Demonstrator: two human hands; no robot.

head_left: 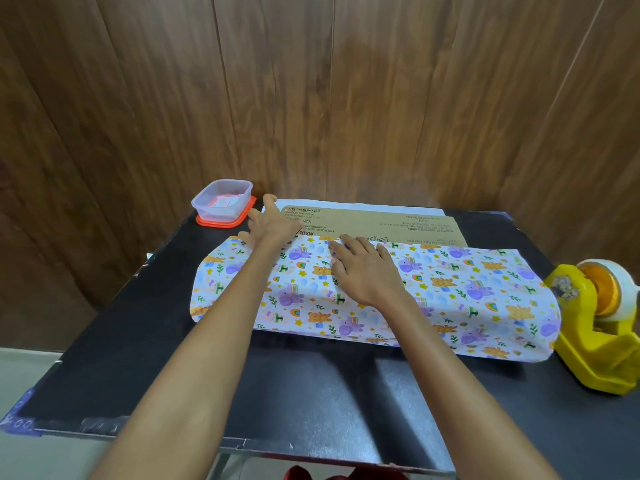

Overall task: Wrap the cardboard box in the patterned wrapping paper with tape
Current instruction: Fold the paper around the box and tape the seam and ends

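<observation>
Your left hand (pixel 273 223) and right hand (pixel 363 268) lie spread on the wrapping paper (pixel 485 289) — it hides most of the cardboard box (pixel 381 223).

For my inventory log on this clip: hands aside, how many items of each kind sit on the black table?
Cardboard box: 1
Patterned wrapping paper: 1
Yellow tape dispenser: 1
Clear plastic container: 1
Orange lid: 1
Total: 5
</observation>
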